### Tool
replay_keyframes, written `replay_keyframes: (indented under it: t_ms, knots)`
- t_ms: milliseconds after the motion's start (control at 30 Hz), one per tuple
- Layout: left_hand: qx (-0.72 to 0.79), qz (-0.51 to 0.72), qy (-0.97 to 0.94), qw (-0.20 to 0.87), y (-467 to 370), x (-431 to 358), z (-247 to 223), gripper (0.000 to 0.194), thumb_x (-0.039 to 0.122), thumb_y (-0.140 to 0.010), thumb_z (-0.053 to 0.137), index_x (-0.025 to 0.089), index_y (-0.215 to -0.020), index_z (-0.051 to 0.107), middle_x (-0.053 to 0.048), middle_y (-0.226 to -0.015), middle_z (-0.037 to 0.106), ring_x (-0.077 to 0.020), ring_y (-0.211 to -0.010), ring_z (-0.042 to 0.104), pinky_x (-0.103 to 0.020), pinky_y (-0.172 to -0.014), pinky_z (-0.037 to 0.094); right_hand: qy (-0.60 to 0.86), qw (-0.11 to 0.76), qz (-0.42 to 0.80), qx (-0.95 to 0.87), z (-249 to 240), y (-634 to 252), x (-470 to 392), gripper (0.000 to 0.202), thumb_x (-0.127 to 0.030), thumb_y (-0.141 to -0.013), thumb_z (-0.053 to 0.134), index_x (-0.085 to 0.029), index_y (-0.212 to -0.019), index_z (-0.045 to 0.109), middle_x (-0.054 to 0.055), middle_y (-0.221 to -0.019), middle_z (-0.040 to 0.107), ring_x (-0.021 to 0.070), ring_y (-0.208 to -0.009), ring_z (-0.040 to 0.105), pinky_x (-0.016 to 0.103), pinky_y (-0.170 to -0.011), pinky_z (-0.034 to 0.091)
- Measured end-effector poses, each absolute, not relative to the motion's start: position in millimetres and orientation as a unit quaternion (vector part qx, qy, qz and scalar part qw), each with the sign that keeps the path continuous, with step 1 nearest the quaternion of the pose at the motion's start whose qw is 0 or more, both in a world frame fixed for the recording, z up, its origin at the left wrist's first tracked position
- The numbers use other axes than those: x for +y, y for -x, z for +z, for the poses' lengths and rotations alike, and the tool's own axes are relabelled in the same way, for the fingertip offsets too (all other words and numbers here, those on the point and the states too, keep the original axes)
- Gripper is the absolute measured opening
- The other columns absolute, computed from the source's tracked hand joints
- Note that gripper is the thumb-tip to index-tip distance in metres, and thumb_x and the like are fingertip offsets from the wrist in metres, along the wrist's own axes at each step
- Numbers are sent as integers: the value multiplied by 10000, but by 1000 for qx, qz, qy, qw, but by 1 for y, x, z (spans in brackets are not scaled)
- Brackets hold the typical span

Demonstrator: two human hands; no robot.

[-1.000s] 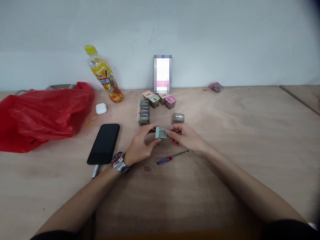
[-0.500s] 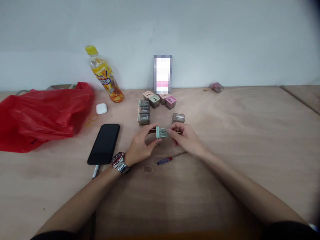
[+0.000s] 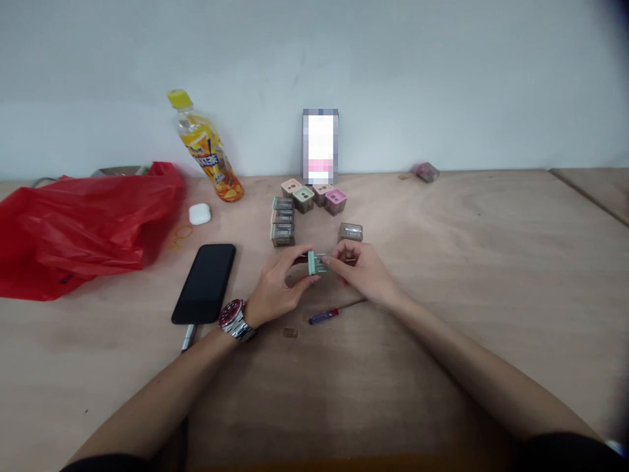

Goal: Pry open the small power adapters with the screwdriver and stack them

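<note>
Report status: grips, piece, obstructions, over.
Left grip holds green piece. Right grip at its pronged end, pinch unclear. Screwdriver close by, not in the way.

A table (image 3: 462, 275) carries, around a screwdriver (image 3: 333, 313), a phone (image 3: 204, 283) at nine o'clock, a red bag (image 3: 93, 229) and white case (image 3: 199, 214) at ten, a bottle (image 3: 209, 154) at eleven, sharpeners (image 3: 303, 202) at twelve.

The mint-green pencil-sharpener insert (image 3: 311, 263) is held sideways, its flat cap gripped by the left hand (image 3: 276, 283) and turned left; its exposed narrow projections are directed toward the right hand (image 3: 362, 270).
</note>
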State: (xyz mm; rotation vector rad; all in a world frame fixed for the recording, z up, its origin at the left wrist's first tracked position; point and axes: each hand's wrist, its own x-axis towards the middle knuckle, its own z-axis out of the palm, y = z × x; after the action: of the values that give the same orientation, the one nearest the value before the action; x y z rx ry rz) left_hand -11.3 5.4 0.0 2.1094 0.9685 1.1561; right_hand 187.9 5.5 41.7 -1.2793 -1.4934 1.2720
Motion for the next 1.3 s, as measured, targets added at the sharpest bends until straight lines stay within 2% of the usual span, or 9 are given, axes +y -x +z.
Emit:
replay_keyframes:
  t_ms: [167,367,533,733,933,1067,1133,1200,1300]
  knots:
    - [363,424,-786,267,12,6,0,529,231,-843,681,228,-1330,474,-107,-1254,597,-246,-1141,614,-448,-1018,510,490,410,511,-575,45,-191,7,254,-376,-823,646,-164,-724,548,-52,-565,517,64,-440,472,212,-434,369]
    - [355,428,-794,246,11,5,1,523,232,-834,690,218,-1315,487,-111,-1244,603,-250,-1145,611,-449,-1009,518,514,369,535,-559,48,-189,4,263,-335,-780,693,-185,-934,540,-18,-740,606,78,-465,541,202,-401,378]
    - [342,425,-808,225,10,4,2,509,228,-839,686,210,-1308,491,-111,-1235,611,-240,-1153,608,-427,-1010,519,496,365,563,-552,48,-185,1,187,-312,-802,651,-170,-873,552,-12,-717,606,67,-432,531,191,-371,339]
    - [336,416,-827,174,9,2,8,479,244,-852,678,197,-1292,495,-102,-1200,632,-220,-1130,616,-398,-988,528,483,401,599,-496,44,-182,-2,226,-311,-756,703,-180,-854,547,-27,-697,592,66,-449,528,169,-348,309]
    - [348,405,-834,138,8,0,12,453,238,-869,658,201,-1288,491,-87,-1195,636,-202,-1124,616,-373,-986,524,461,404,631,-476,42,-181,-1,247,-322,-759,709,-172,-898,573,3,-721,629,100,-550,586,199,-429,433]
    - [380,408,-810,179,9,2,9,460,229,-873,643,209,-1304,485,-92,-1222,618,-208,-1110,623,-376,-980,526,490,372,512,-600,53,-196,7,265,-377,-818,651,-178,-982,588,34,-824,648,123,-609,598,247,-487,454]
    - [399,414,-791,211,9,4,7,454,218,-876,625,214,-1307,483,-98,-1246,604,-216,-1104,629,-390,-979,528,508,345,393,-685,65,-206,7,160,-322,-820,640,-184,-891,601,21,-793,633,121,-617,571,256,-517,431]
    - [410,419,-773,244,9,6,6,442,209,-873,615,216,-1297,487,-100,-1255,596,-223,-1106,629,-402,-985,527,476,250,343,-771,75,-214,0,48,-230,-791,634,-195,-802,603,3,-708,615,126,-598,552,262,-519,398]
    - [415,426,-751,288,9,8,7,423,203,-859,626,207,-1264,501,-97,-1239,596,-224,-1105,630,-401,-991,528,390,116,296,-864,74,-216,-19,141,-197,-686,713,-224,-788,620,8,-722,624,154,-607,547,273,-498,326]
